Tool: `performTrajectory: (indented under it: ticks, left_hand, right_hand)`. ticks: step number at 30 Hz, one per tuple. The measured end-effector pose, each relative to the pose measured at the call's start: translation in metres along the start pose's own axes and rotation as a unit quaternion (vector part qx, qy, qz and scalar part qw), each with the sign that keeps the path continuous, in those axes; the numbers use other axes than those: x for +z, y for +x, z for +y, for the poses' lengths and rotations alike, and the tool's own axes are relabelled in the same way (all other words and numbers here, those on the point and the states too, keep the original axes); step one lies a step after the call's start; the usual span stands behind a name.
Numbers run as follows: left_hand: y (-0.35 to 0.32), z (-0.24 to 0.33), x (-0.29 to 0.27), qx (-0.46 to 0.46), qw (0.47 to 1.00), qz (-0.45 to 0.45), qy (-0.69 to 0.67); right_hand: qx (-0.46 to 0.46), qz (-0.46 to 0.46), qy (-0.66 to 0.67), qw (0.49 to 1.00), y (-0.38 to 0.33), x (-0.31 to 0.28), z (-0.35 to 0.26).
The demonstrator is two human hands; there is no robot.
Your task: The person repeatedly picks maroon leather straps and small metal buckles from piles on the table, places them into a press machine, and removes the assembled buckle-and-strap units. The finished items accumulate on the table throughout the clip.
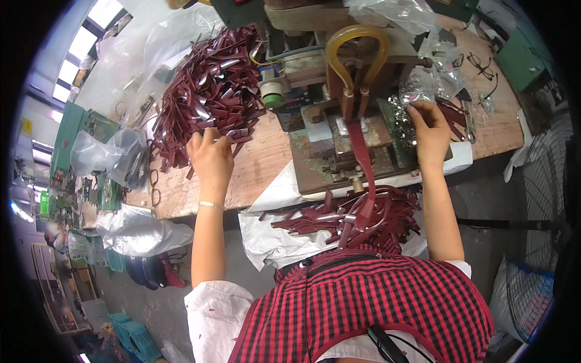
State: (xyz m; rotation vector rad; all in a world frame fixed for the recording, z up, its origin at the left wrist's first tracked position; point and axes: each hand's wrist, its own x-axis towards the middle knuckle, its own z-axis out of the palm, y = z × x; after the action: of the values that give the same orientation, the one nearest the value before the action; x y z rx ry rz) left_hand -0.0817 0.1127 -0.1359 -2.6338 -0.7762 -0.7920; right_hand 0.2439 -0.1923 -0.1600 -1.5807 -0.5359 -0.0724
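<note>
My left hand (210, 158) rests at the near edge of a big heap of dark red strips (209, 91). Its fingers are curled in, and I cannot make out what they hold. My right hand (431, 134) pinches thumb and forefinger together over small shiny metal pieces (404, 124) in a green tray beside the press. Whatever is in that pinch is too small to name. Between my hands stands a bench press (311, 160). One long dark red strip (361, 147) hangs from under its head, down toward a second heap of strips (387, 212) at my lap.
A yellow hose (357, 33) loops above the press head. Plastic bags (103, 154) lie at the left, eyeglasses (480, 65) at the back right. White sheeting (266, 236) hangs over the wooden table's (260, 172) front edge. A large fan (538, 224) stands at the right.
</note>
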Motion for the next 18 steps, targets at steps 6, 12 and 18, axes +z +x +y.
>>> performTrajectory:
  ticks: [6, 12, 18]
  left_hand:
    - [-0.020, -0.017, 0.058, 0.018, 1.000, 0.019, 0.011]
    - [0.006, 0.019, 0.019, -0.013, 0.992, 0.099, -0.083]
    - [-0.001, 0.044, 0.033, -0.264, 0.821, 0.078, -0.499]
  right_hand:
    - [-0.009, 0.039, -0.080, 0.996, -0.028, -0.038, -0.009]
    - [0.013, -0.059, -0.021, 0.998, -0.038, -0.046, -0.059]
    - [-0.002, -0.182, 0.090, 0.979, -0.023, 0.049, -0.102]
